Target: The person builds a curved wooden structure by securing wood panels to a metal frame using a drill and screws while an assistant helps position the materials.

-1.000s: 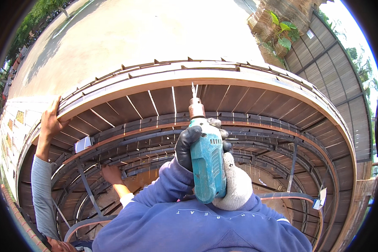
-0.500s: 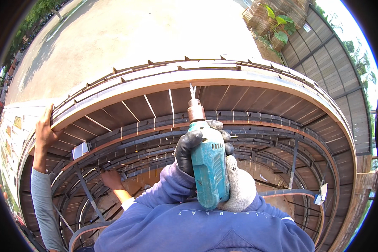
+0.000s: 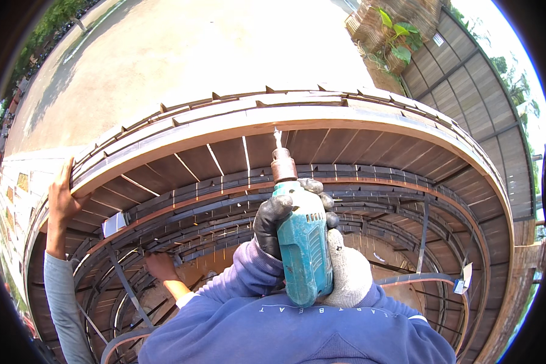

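Note:
A teal power drill [image 3: 305,258] points away from me, with my gloved hands closed around its body. My left hand [image 3: 272,221], dark-coated at the fingers, grips its left side. My right hand [image 3: 349,270], in a pale knit glove with dark fingertips, wraps its right side; part of that grip is hidden behind the drill. Ahead of the metal chuck [image 3: 283,165], the drill bit [image 3: 278,138] reaches the underside of a curved wooden rim [image 3: 224,124]. Whether its tip has entered the wood I cannot tell.
A co-worker's hand [image 3: 64,197] holds the rim at the left; another bare hand [image 3: 162,267] rests lower, among the curved inner rails. Dark slats [image 3: 309,145] line the structure. A slatted panel [image 3: 467,91] and a leafy plant [image 3: 400,36] stand at the far right.
The drill and the rim sit slightly lower in the picture, with the bit still at the rim. Both my hands keep their grip, and the co-worker's hand stays on the rim.

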Demonstrator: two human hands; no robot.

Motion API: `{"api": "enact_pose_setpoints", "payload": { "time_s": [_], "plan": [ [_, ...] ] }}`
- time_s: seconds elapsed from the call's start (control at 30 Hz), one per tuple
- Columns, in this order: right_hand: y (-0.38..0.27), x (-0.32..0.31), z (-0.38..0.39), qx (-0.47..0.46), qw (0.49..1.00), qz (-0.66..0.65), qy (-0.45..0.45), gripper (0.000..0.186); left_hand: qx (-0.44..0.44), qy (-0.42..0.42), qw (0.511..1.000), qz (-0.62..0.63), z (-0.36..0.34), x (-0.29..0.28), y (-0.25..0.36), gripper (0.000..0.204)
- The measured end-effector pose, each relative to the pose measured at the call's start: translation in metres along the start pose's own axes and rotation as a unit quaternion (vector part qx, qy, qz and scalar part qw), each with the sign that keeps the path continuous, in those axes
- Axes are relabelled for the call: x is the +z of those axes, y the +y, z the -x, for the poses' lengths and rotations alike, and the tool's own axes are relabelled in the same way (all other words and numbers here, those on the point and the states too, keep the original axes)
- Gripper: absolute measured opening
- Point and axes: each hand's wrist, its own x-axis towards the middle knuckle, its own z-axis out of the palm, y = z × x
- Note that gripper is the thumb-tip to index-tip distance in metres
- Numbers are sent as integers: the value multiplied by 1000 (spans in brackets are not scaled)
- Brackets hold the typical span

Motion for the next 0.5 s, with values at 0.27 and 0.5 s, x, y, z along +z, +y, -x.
{"api": "enact_pose_setpoints", "payload": {
  "time_s": [0.27,0.5],
  "plan": [
    [-8,-5,-4,80,996,-6,-50,116,-2,-3,1000,15,-1,1,0,54],
    [-2,-5,1,19,999,13,-30,128,-1,3,1000,11,-2,2,-1,54]
  ]
}}
